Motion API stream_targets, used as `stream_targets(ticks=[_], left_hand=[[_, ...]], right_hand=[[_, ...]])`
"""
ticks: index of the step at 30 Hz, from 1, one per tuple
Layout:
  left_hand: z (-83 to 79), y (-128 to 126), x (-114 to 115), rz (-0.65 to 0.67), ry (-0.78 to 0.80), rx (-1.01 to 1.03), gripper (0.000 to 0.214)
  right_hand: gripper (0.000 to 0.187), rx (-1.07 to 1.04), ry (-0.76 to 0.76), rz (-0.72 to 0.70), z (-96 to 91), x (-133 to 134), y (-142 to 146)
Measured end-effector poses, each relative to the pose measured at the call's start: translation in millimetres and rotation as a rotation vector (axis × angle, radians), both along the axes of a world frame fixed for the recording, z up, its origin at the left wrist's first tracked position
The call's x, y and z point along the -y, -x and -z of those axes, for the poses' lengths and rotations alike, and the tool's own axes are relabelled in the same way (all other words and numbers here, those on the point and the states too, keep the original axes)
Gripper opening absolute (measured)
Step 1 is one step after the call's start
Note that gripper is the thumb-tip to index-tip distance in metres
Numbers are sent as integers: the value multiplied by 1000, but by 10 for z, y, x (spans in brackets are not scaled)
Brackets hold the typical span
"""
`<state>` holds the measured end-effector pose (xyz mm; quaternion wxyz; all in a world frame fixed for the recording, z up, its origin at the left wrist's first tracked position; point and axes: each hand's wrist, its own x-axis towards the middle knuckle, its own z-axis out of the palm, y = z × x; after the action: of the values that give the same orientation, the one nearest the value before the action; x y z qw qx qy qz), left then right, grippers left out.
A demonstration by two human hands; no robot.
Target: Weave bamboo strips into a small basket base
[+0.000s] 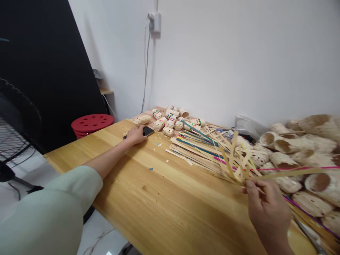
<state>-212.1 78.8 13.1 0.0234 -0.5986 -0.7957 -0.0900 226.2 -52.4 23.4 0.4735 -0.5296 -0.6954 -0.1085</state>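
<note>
My left hand [136,135] reaches far across the table, its fingers closed over a dark phone [148,131]. The phone lies on the wood and sticks out on both sides of the hand. My right hand [268,207] pinches a partly woven piece of bamboo strips [240,172] between thumb and fingers. Pale strip ends spread upward from that piece, and one long strip runs off to the right. Just behind it lies a pile of loose strips [198,150], mostly straw-coloured, with some teal and pink ones.
Small woven bamboo tubes [170,122] with coloured bands sit at the table's far end. Larger plain woven tubes [289,159] are heaped on the right. Scissors-like metal [308,232] lies near the right edge. A red stool [92,122] and a fan [16,131] stand left.
</note>
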Motion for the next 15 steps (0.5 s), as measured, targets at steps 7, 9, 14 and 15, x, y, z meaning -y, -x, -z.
stream_targets(ticks=[7, 9, 14, 15], left_hand=[[41, -295, 202, 135, -2, -20, 66], [30, -355, 251, 181, 4, -13, 72], [-76, -308, 388, 293, 127, 37, 106], [-92, -279, 426, 294, 150, 37, 107]], right_hand=[[31, 7, 18, 42, 4, 5, -11], [31, 17, 26, 38, 6, 6, -19], [30, 24, 5, 42, 11, 0, -33], [30, 29, 2, 48, 11, -1, -33]])
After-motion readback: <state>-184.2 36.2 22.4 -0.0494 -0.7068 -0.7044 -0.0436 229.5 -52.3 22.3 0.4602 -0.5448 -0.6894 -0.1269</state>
